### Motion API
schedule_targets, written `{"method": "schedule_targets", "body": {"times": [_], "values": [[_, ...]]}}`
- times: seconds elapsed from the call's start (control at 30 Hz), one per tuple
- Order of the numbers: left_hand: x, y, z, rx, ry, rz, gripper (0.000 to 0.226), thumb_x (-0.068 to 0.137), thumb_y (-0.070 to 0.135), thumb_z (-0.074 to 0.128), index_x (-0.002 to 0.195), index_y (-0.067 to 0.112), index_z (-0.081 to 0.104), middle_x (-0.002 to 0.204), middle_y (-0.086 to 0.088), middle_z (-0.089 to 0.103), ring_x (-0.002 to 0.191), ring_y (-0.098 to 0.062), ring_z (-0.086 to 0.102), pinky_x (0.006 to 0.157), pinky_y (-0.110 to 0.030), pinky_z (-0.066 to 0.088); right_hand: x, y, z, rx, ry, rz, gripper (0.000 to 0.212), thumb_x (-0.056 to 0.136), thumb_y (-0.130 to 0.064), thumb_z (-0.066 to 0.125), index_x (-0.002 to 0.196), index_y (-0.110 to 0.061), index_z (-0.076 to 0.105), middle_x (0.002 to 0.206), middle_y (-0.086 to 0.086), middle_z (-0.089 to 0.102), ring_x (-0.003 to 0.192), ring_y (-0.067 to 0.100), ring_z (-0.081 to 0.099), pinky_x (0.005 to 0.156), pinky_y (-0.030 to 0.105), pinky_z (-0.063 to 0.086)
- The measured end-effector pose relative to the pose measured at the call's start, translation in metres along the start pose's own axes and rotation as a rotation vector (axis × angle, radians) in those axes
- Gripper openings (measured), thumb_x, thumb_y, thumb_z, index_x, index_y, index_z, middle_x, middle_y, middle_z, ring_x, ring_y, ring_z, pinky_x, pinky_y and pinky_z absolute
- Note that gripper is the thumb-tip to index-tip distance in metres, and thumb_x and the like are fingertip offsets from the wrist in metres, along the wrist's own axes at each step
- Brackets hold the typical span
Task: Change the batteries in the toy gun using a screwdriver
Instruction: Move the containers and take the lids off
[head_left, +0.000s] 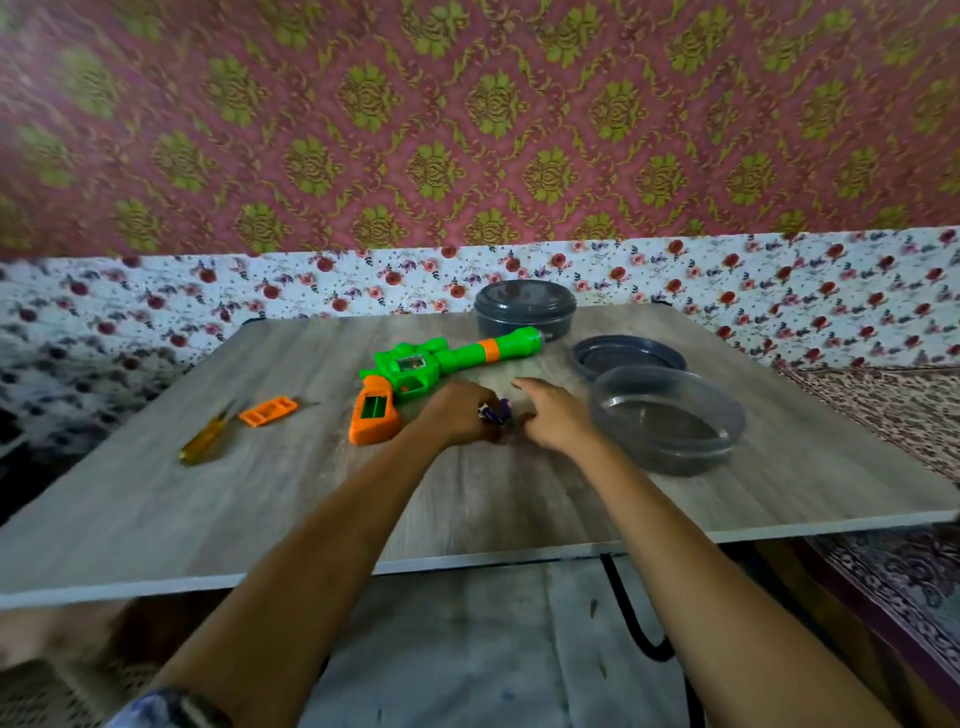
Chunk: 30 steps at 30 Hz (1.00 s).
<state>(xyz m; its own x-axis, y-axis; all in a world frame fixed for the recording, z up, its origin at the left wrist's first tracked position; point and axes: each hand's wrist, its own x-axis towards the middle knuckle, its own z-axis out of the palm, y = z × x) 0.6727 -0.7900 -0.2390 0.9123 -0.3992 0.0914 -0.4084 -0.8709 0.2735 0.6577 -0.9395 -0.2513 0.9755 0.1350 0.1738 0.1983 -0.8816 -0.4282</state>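
Underfoot, a pale grey wood-grain table (156, 519) fills the middle of the view, low over a grey floor, with a black leg (631, 618) showing beneath its near edge. Behind it hangs a white cloth with red roses (156, 296), and above that a pink wall patterned in green and gold (467, 130). A dark patterned rug (893, 587) lies to the right.

On the far middle of the table lies the green and orange toy gun (447, 366), barrel pointing far right, its orange grip open at the battery bay. To its left lie the orange battery cover (267, 410) and, just beside that, the yellow-handled screwdriver (208, 434).

Near the grip, the left hand (454, 413) is curled round small purple-and-white batteries (494, 413), though they are blurred. The right hand (556, 415) rests just beside them, fingers stretched out and holding nothing.

At the right stand a clear open tub (670, 447), a grey lid (628, 356) farther off, and a lidded grey tub (524, 306) at the far edge.
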Motion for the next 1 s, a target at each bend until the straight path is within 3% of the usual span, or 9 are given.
{"method": "schedule_targets", "body": {"times": [0.13,0.3,0.43,0.57,0.7,0.77,0.83,1.0], "values": [[0.009,-0.004,0.004,0.030,0.011,0.013,0.042,0.078,0.038,0.073,0.110,0.012,0.070,0.106,-0.012,0.068,0.097,-0.027,0.062,0.081,-0.036,0.048,0.019,-0.004,0.000,-0.007,-0.132,-0.014,0.057,0.087,-0.011,0.052,0.142,-0.015,0.036,0.148,0.009,0.039,0.132,0.025,0.041,0.106,0.029,0.034],[0.019,-0.004,0.002,0.109,-0.030,0.066,0.038,0.079,0.038,0.071,0.106,0.011,0.071,0.103,-0.012,0.069,0.095,-0.028,0.062,0.078,-0.037,0.045,0.032,-0.004,0.008,-0.083,-0.209,-0.017,0.034,0.082,-0.016,0.062,0.115,-0.011,0.059,0.117,0.016,0.062,0.107,0.031,0.058,0.078,0.027,0.041],[0.021,-0.006,0.000,0.130,-0.029,0.091,0.037,0.078,0.041,0.072,0.105,0.015,0.073,0.101,-0.009,0.069,0.092,-0.025,0.062,0.078,-0.039,0.048,0.034,0.001,0.012,-0.127,-0.100,0.008,0.022,0.077,-0.018,0.063,0.097,-0.009,0.068,0.104,0.016,0.068,0.096,0.033,0.062,0.076,0.031,0.046],[0.018,-0.012,0.003,0.004,0.021,0.066,0.035,0.074,0.035,0.076,0.104,0.015,0.074,0.100,-0.008,0.071,0.092,-0.022,0.064,0.079,-0.037,0.051,0.028,0.002,0.007,-0.094,-0.002,0.066,0.023,0.080,-0.013,0.060,0.100,-0.010,0.071,0.106,0.016,0.067,0.097,0.032,0.062,0.072,0.027,0.044],[0.015,-0.012,-0.001,-0.212,0.138,-0.005,0.035,0.076,0.032,0.077,0.104,0.012,0.073,0.103,-0.005,0.072,0.094,-0.017,0.065,0.071,-0.018,0.047,0.018,0.003,-0.027,-0.015,0.089,0.024,0.028,0.080,-0.014,0.068,0.107,-0.009,0.070,0.112,0.011,0.069,0.105,0.024,0.063,0.093,0.031,0.048],[0.017,0.002,-0.011,-0.339,0.201,-0.004,0.036,0.074,0.034,0.078,0.103,0.012,0.073,0.099,-0.006,0.073,0.091,-0.015,0.066,0.068,-0.017,0.044,0.009,0.007,-0.056,0.085,0.154,0.024,0.029,0.078,-0.013,0.072,0.105,-0.004,0.069,0.109,0.012,0.070,0.100,0.020,0.065,0.093,0.027,0.048],[0.023,0.027,-0.022,-0.363,0.218,0.049,0.037,0.074,0.035,0.078,0.103,0.013,0.073,0.097,-0.004,0.072,0.088,-0.014,0.065,0.073,-0.021,0.045,-0.003,0.017,-0.085,0.131,0.210,0.034,0.030,0.077,-0.010,0.073,0.105,-0.003,0.068,0.109,0.011,0.069,0.096,0.018,0.065,0.085,0.020,0.046],[0.047,0.106,-0.027,-0.283,0.085,0.232,0.032,0.075,0.027,0.079,0.102,0.012,0.073,0.100,-0.006,0.072,0.082,-0.010,0.060,0.071,-0.021,0.047,-0.040,0.063,-0.123,0.014,0.255,0.134,0.027,0.074,-0.011,0.074,0.100,-0.006,0.070,0.106,0.012,0.069,0.094,0.024,0.064,0.082,0.028,0.048]]}}
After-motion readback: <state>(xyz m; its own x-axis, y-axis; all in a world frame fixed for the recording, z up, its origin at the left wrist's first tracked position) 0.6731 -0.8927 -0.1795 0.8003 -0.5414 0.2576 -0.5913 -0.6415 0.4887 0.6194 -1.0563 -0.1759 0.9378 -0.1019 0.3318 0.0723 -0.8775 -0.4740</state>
